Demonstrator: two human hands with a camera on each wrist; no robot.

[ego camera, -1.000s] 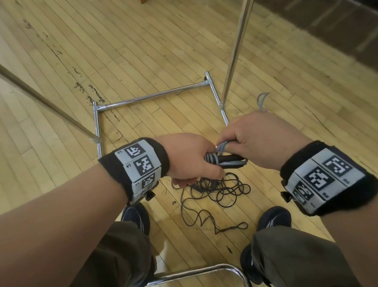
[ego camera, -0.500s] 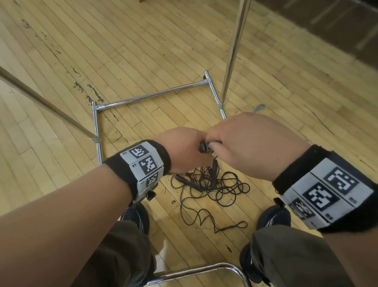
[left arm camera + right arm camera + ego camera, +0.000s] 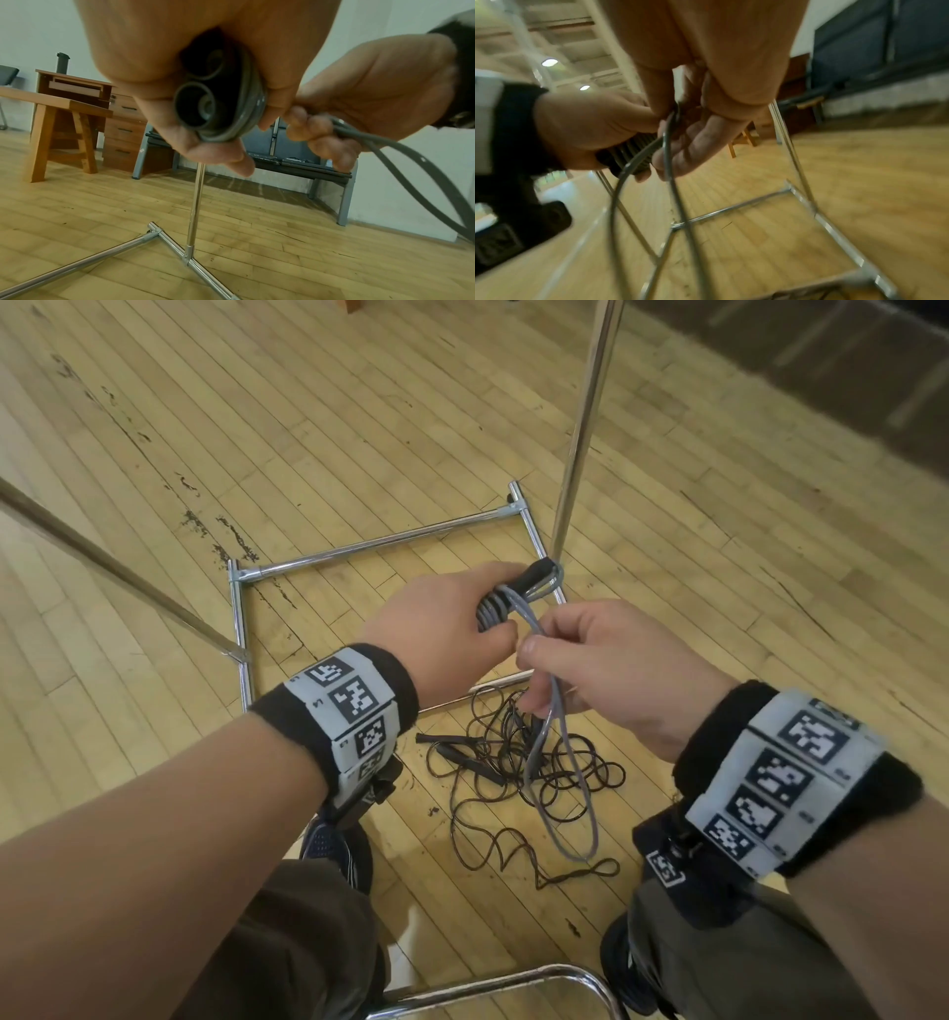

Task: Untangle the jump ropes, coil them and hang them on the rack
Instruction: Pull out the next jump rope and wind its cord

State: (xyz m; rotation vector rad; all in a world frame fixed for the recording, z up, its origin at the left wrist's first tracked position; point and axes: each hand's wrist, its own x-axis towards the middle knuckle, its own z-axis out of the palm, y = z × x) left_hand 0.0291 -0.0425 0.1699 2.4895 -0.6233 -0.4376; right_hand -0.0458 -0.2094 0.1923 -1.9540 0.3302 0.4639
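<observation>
My left hand (image 3: 441, 624) grips two black jump-rope handles (image 3: 534, 575) with grey rope (image 3: 495, 608) wound round them; in the left wrist view the handle ends (image 3: 197, 105) face the camera. My right hand (image 3: 590, 670) pinches the free grey rope loop (image 3: 570, 793), which hangs down below it, also seen as the loop (image 3: 670, 182) in the right wrist view. A tangled black jump rope (image 3: 518, 773) lies on the wooden floor under my hands. The chrome rack's base (image 3: 380, 541) and upright pole (image 3: 583, 428) stand just beyond.
A slanted chrome bar (image 3: 113, 572) crosses at left, and a curved chrome tube (image 3: 493, 988) sits near my feet. Wooden desks (image 3: 77, 105) and a metal bench (image 3: 295, 162) stand by the far wall.
My hands have moved apart: the left lifted the wrapped handles away, and the right drew a long grey loop down and toward me. Half a second ago both hands were pressed together.
</observation>
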